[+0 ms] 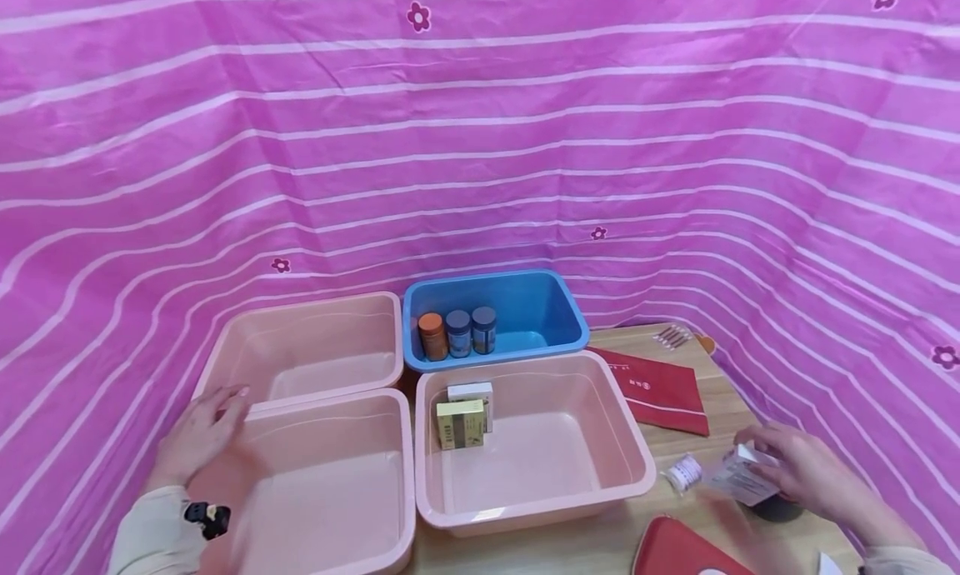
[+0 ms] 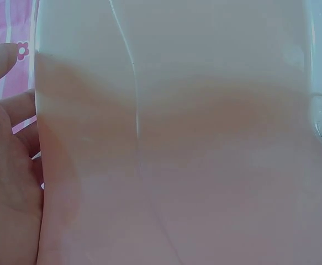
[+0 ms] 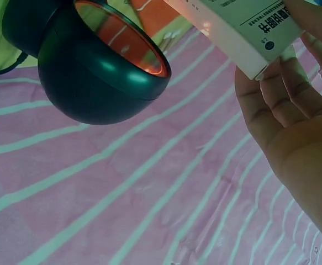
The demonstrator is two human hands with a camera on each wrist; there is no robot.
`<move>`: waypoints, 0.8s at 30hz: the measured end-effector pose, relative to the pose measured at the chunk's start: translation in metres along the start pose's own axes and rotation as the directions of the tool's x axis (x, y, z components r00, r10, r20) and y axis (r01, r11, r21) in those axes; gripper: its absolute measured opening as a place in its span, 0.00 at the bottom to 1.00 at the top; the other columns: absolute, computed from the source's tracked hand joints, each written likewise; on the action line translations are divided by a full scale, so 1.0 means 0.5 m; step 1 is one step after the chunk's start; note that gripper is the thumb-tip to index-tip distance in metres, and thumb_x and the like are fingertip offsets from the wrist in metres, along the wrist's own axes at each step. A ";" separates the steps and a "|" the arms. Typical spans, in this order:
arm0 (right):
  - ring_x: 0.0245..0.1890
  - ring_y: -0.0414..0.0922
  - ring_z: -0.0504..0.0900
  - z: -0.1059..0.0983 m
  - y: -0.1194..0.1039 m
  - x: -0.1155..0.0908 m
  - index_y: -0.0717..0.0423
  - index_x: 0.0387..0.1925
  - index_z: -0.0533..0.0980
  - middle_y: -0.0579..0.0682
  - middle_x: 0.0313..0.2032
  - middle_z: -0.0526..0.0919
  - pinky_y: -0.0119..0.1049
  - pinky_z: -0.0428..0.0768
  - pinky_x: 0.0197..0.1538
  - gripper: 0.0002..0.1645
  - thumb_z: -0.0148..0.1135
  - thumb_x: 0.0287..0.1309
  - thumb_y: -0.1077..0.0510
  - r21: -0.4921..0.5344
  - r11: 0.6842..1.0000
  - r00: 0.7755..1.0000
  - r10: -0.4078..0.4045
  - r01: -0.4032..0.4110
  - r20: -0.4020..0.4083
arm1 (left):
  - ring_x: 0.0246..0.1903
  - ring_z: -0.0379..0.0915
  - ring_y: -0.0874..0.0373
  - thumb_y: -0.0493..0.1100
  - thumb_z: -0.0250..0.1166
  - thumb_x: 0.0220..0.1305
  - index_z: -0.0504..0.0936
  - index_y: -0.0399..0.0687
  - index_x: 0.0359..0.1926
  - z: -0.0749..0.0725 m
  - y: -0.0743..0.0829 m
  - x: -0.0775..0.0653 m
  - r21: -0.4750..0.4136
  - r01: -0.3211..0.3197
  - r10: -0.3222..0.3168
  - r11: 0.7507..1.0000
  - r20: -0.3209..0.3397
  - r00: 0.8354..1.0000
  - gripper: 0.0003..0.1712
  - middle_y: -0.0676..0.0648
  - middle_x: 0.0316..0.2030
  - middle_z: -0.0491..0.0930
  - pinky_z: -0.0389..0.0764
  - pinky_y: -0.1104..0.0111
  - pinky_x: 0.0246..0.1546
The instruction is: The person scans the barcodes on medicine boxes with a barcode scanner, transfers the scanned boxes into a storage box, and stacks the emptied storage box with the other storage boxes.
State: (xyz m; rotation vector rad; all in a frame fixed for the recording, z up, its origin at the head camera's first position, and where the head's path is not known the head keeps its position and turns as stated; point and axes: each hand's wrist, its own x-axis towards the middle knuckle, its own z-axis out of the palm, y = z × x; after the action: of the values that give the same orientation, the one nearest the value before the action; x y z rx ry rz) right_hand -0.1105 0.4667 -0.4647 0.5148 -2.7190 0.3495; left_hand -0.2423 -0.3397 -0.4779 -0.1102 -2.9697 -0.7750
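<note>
My right hand [image 1: 798, 467] pinches a small white printed carton [image 1: 737, 477] between thumb and fingers at the table's right side. In the right wrist view this carton [image 3: 241, 33] is tilted, with dark lettering on its face. Beside it in that view is a black rounded device [image 3: 103, 72] with an orange-lit opening; the head view shows part of a dark round shape [image 1: 778, 508] below the carton. My left hand [image 1: 202, 433] lies loosely bent at the left rims of two pink bins. The left wrist view shows the hand [image 2: 9, 160] beside a pink bin wall [image 2: 205, 182].
The front right pink bin [image 1: 540, 508] holds a yellow box [image 1: 461, 425] and a white box [image 1: 480, 396]. Behind it, a blue bin [image 1: 525, 296] holds three jars [image 1: 459, 333]. A small white bottle [image 1: 684, 473], red packet [image 1: 660, 392] and red case [image 1: 686, 550] lie rightward.
</note>
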 end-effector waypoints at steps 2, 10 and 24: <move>0.32 0.27 0.77 0.001 -0.001 0.000 0.48 0.37 0.83 0.40 0.30 0.85 0.32 0.81 0.29 0.24 0.82 0.34 0.67 0.005 1.000 1.000 -0.002 0.003 -0.006 | 0.66 0.57 0.20 0.58 0.44 0.81 0.69 0.33 0.70 0.000 0.000 0.000 -0.002 -0.004 0.004 1.000 -0.005 1.000 0.35 0.21 0.69 0.61 0.63 0.25 0.57; 0.35 0.32 0.81 -0.006 -0.030 0.037 0.49 0.40 0.85 0.42 0.35 0.87 0.14 0.74 0.42 0.29 0.83 0.29 0.68 0.024 0.993 0.987 -0.110 0.114 -0.113 | 0.66 0.56 0.19 0.58 0.44 0.81 0.68 0.33 0.70 0.001 -0.002 0.000 0.004 -0.001 0.001 1.000 -0.001 1.000 0.35 0.21 0.69 0.61 0.63 0.24 0.57; 0.30 0.24 0.72 -0.010 -0.008 -0.002 0.54 0.42 0.83 0.53 0.34 0.85 0.23 0.72 0.17 0.24 0.79 0.39 0.72 0.100 0.993 0.998 0.065 -0.066 0.015 | 0.65 0.58 0.19 0.57 0.44 0.81 0.69 0.32 0.69 0.000 -0.001 -0.001 0.009 -0.007 0.007 1.000 -0.012 1.000 0.34 0.20 0.69 0.62 0.63 0.25 0.57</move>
State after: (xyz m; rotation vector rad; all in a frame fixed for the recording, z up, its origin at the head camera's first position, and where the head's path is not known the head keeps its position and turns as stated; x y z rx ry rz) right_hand -0.1064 0.4650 -0.4598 0.4562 -2.7450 0.5037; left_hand -0.2418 -0.3402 -0.4781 -0.1155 -2.9601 -0.7583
